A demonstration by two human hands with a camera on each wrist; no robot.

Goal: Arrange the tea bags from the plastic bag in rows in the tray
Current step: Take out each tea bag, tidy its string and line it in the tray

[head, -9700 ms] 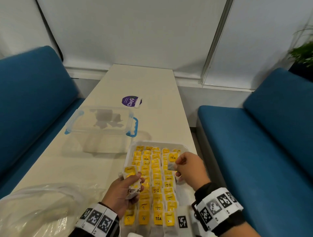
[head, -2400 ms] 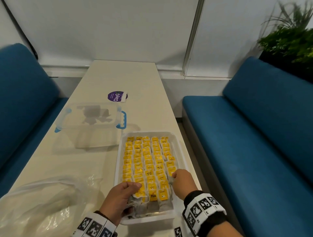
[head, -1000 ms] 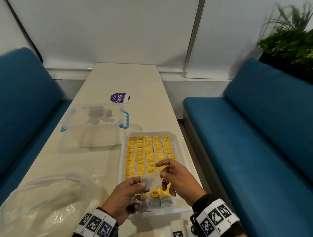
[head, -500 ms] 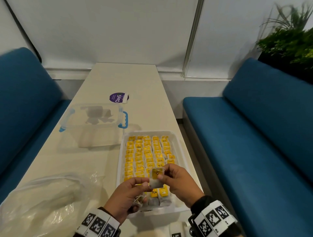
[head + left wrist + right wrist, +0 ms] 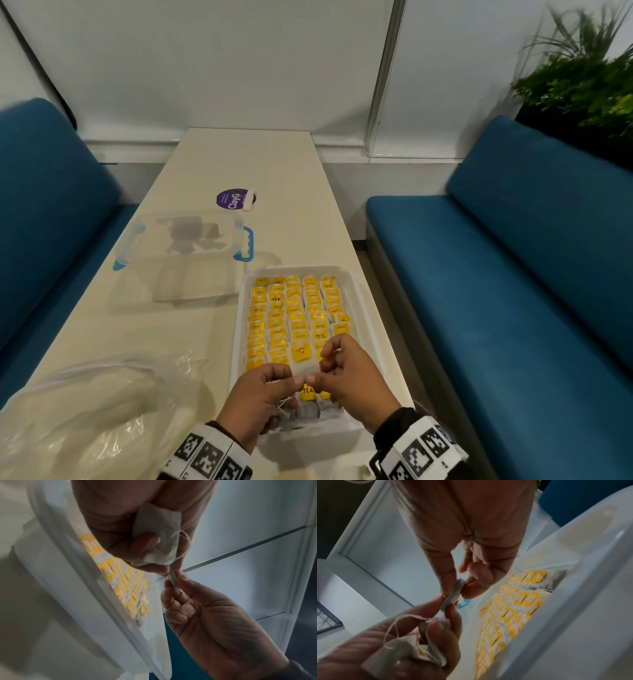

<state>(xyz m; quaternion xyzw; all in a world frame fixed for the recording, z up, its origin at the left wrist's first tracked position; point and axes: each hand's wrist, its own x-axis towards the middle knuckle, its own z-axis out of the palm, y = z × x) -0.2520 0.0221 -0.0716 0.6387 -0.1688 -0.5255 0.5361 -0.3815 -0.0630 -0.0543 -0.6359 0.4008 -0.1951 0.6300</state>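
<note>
Over the near end of the white tray, both hands pinch one tea bag between them, its yellow tag facing up. My left hand takes the bag's left edge and also keeps several spare tea bags curled in its palm, strings dangling. My right hand pinches the right edge with thumb and forefinger. In the right wrist view the pinched tea bag shows edge-on above the spare tea bags. Rows of yellow-tagged tea bags fill most of the tray.
The crumpled clear plastic bag lies on the table left of the tray. A clear box with blue handles stands beyond it, and a purple round lid farther back. Blue benches flank the narrow table.
The tea bag between my hands has turned, so its yellow tag now shows on top. Both hands have stayed over the tray's near end, drawn a little closer together.
</note>
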